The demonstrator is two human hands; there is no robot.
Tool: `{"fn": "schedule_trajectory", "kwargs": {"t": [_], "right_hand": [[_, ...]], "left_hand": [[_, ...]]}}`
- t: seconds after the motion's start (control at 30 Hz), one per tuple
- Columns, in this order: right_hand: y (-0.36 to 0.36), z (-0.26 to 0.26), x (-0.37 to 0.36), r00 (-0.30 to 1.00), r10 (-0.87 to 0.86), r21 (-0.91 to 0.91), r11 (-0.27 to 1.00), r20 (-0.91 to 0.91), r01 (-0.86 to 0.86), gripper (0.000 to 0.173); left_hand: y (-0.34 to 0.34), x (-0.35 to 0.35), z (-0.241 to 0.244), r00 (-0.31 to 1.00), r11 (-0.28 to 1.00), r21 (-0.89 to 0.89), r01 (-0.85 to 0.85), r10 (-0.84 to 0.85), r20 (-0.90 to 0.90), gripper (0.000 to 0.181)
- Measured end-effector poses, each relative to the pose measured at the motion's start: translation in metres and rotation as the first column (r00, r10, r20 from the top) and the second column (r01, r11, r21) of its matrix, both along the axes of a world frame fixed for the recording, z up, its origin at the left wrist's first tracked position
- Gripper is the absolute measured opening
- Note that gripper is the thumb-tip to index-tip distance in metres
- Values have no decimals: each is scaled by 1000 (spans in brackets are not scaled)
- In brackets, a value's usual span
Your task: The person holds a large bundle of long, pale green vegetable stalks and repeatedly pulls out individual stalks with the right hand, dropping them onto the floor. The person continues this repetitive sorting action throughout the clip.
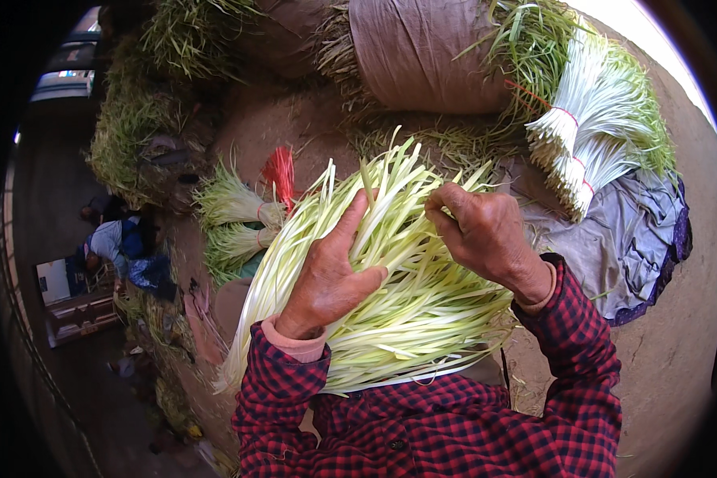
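Observation:
A large loose pile of pale yellow-green leafy stalks, like blanched garlic chives [418,322], lies across my lap. My left hand [334,269] rests on the stalks near their whiter end, its thumb and fingers spread apart. At the leafy end, my right hand [484,233] has its fingers curled with the thumb against the forefinger, at the tips of some leaves; whether it pinches one is hidden. Small tied bundles [239,203] lie beyond my left hand, beside a bunch of red ties [279,173]. White-stemmed bundles with red ties [597,119] lie at the upper right.
A grey cloth [621,239] is spread under the white-stemmed bundles. Brown cloth-wrapped bales [424,54] with leaves sticking out stand at the back. More greens [125,131] are heaped at the upper left. Another person [116,245] bends down at the far left. Leaf scraps litter the floor.

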State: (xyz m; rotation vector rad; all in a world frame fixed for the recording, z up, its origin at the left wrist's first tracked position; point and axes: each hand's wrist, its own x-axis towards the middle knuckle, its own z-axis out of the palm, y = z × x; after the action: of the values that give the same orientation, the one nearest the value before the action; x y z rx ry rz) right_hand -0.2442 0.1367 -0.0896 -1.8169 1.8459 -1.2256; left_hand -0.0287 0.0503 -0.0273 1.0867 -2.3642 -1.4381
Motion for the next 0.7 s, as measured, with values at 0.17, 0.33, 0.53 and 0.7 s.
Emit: {"fn": "schedule_trajectory", "kwargs": {"t": [0.17,0.33,0.53,0.7], "right_hand": [[2,-20,15,943,-246,-34,965,224,260,4],[0,-45,-46,654,-501,102,830,568,548,13],[16,-75,-84,866,-466,327,859,183,394,19],[-14,-91,-71,955,-259,205,952,142,227,14]], "left_hand": [[-1,-2,0,999,996,86,-38,41,-31,86],[-1,0,0,995,981,176,-77,86,-42,87],[0,-8,13,983,940,302,-158,178,-38,91],[1,-4,12,994,953,285,-102,111,-15,90]]}}
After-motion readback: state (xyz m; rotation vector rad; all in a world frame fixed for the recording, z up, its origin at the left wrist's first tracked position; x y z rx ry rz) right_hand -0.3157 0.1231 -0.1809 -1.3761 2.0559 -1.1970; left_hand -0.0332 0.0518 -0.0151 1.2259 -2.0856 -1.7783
